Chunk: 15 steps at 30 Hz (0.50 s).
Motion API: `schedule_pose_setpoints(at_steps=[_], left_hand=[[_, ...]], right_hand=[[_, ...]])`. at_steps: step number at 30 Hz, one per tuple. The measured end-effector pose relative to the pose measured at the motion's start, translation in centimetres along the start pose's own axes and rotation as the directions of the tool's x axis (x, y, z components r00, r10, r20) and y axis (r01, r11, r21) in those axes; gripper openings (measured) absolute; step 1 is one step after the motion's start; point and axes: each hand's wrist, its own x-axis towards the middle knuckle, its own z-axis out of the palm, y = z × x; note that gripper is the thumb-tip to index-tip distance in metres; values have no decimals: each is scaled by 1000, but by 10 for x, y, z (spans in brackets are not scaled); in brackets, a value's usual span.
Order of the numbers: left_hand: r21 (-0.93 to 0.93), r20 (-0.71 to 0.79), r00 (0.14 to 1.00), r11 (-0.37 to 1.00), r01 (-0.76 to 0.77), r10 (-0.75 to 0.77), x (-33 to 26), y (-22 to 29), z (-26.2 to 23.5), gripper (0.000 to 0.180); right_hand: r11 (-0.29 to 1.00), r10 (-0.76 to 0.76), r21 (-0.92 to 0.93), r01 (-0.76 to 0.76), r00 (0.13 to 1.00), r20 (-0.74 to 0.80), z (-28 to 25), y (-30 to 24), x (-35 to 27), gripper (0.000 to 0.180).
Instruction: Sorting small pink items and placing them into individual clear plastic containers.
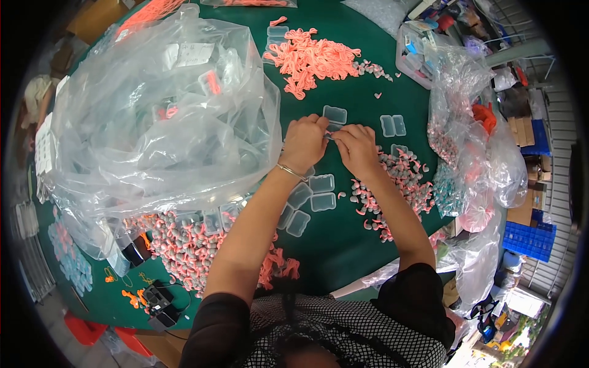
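Note:
My left hand (304, 142) and my right hand (356, 147) meet over the green table (343, 245), fingertips pinched together on a small clear plastic case (332, 128). A bracelet circles my left wrist. Another small clear case (335, 114) lies just beyond my fingers and an opened one (392, 125) lies to the right. Several empty clear cases (310, 197) sit under my left forearm. A pile of small pink and grey pieces (399, 181) spreads beside my right hand.
A big clear plastic bag (159, 116) bulges on the left. An orange-pink pile (310, 58) lies at the far side. More pink and grey pieces (184, 245) lie at near left. Filled clear bags (469, 135) stand at the right edge. A small black device (158, 300) sits near the front.

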Motion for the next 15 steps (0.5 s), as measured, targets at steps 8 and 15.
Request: schedule_pose_setpoints(at_steps=[8,15], left_hand=[[22,-8,1000,999,-28,28,3,1,2,43],[39,20,992,992,121,-122,-6,-1,-1,46]], right_hand=[[992,77,111,-65,991,-106,6,26,48,14],[957,198,183,-227,967,162,49,8,108,19]])
